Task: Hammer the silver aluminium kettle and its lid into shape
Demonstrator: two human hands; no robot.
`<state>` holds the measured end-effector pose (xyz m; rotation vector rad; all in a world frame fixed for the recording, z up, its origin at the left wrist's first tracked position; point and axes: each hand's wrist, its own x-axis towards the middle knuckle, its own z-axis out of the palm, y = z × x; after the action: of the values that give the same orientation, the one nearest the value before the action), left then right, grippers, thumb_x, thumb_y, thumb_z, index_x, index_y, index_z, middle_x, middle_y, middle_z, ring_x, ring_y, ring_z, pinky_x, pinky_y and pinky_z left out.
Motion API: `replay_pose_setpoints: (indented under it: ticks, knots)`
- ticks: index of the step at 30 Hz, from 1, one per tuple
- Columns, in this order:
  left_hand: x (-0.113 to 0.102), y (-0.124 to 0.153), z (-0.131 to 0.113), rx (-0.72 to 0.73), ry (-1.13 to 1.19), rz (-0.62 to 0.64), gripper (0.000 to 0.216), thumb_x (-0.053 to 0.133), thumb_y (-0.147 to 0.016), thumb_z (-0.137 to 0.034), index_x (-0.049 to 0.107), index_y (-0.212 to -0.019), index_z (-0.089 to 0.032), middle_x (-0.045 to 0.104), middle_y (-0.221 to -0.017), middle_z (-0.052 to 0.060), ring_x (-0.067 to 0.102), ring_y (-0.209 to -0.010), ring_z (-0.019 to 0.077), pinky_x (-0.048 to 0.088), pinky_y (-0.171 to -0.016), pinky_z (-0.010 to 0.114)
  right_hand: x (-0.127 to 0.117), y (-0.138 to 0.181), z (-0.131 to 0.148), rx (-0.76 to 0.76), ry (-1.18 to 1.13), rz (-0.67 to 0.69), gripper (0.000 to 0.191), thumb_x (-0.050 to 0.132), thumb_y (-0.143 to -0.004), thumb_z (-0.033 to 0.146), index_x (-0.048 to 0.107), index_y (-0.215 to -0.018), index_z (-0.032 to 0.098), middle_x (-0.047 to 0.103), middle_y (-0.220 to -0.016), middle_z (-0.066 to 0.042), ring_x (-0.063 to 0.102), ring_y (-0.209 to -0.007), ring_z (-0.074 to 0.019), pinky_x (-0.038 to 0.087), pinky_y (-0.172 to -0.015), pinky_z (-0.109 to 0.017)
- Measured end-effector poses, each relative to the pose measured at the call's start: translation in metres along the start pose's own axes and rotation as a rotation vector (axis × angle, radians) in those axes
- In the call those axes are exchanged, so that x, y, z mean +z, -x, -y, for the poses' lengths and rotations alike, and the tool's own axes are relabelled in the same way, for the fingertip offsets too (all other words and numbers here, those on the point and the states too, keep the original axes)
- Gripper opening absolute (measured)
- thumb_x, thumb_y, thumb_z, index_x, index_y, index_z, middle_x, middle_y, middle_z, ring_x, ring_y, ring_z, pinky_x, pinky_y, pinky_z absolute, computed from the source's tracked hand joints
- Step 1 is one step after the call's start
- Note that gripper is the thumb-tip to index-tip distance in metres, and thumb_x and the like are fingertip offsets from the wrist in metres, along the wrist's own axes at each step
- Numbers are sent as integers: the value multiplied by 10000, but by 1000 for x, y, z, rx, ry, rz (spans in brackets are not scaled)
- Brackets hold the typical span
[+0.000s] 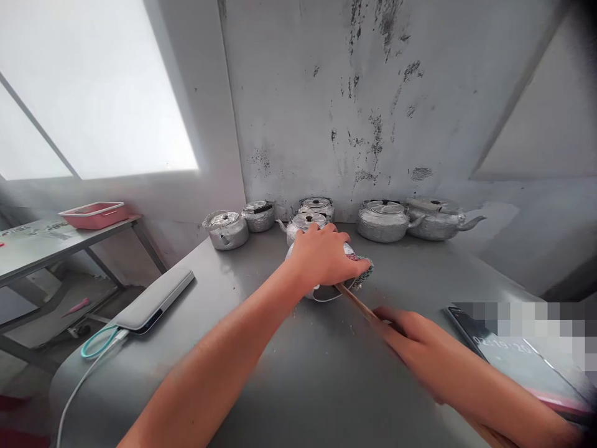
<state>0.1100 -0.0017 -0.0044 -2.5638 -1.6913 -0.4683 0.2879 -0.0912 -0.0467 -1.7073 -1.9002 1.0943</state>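
Observation:
My left hand [321, 252] spreads its fingers over a small silvery metal kettle [321, 294] and grips it. Most of that vessel is hidden under the palm, and a thin wire loop curves around its near side. A clump of green and reddish strands [362, 271] shows beside my left thumb; what it belongs to I cannot make out. My right hand [405, 333] is closed around a slim wooden stick [357, 300], slanting up to the left. Its far tip meets the near side of the kettle under my left hand, and its end there is hidden.
Behind my hands several aluminium kettles stand near the wall, including a spouted kettle [433, 221] at right and a smaller one [227, 231] at left. A power bank [156, 302] with a cable lies left, a phone [504, 358] right. A pink basket [96, 216] sits on another table.

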Motion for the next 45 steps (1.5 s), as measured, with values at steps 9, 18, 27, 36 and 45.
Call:
replay_pose_setpoints:
  ticks: [9,18,27,36,45]
  knots:
    - [-1,1,1,36,8,3,618,443,-823,-741,658,-1210,-310,591,-1353,54,493,-1219,347,433,-995,536,0,1,0,70,-78,14,318,533,-909,510,561,-783,220,507,-620,20,459,-522,-136,282,-400,-232]
    - [-19,5,10,88,85,120,605,482,-826,-720,614,-1270,-331,569,-1361,20,483,-1252,318,402,-1067,466,19,0,-5,172,-193,74,389,388,-975,548,461,-752,239,406,-631,67,352,-406,-81,311,-383,-219]
    - [-22,7,8,80,95,130,531,530,-807,-635,598,-1224,-312,578,-1313,33,489,-1223,320,418,-1033,485,28,3,-10,158,-160,116,399,395,-988,534,451,-729,236,464,-600,62,401,-386,-82,344,-390,-213]
    - [-19,7,9,69,70,108,622,532,-759,-780,587,-1180,-325,577,-1287,39,494,-1190,348,451,-961,501,41,5,-9,134,-271,125,357,260,-1030,500,458,-870,250,389,-671,70,339,-425,-85,294,-351,-195]
    - [-21,8,11,81,65,145,655,516,-767,-798,561,-1221,-328,548,-1318,54,481,-1223,359,439,-981,509,45,5,-8,149,-314,130,361,260,-1030,531,481,-982,250,378,-710,72,303,-408,-72,291,-309,-177]
